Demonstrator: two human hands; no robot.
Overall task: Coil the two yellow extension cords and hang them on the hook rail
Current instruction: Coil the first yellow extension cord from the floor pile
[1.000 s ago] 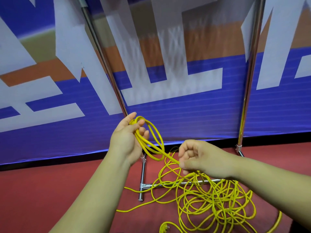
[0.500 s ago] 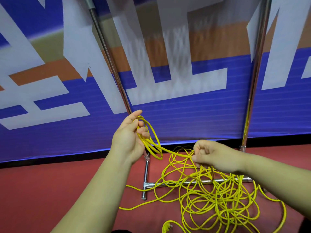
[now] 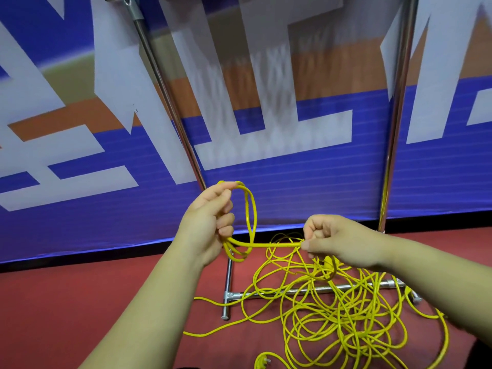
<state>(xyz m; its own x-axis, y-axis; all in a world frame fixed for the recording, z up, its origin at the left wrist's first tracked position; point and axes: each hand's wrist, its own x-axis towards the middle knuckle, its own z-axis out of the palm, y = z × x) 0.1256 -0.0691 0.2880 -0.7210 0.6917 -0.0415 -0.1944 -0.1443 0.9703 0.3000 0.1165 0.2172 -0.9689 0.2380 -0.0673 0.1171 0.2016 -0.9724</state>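
The left hand (image 3: 210,222) is raised in front of the blue banner (image 3: 306,190), its fingers (image 3: 225,225) curled round a small coil (image 3: 250,214) of yellow cord. The coil is a few loops, roughly upright, standing out to the right of the fist. From the coil's bottom a taut stretch of cord (image 3: 269,245) runs level to the right hand (image 3: 343,241), which pinches it between thumb and curled fingers. Below that hand the cord drops into a loose tangle (image 3: 346,318) on the red floor (image 3: 66,302), draped over the base bar (image 3: 290,291) of a metal rack (where one cord ends and the other begins cannot be told). A yellow plug (image 3: 262,361) lies at the tangle's near edge. Two rack poles — left pole (image 3: 170,102), right pole (image 3: 396,129) — rise before the banner.
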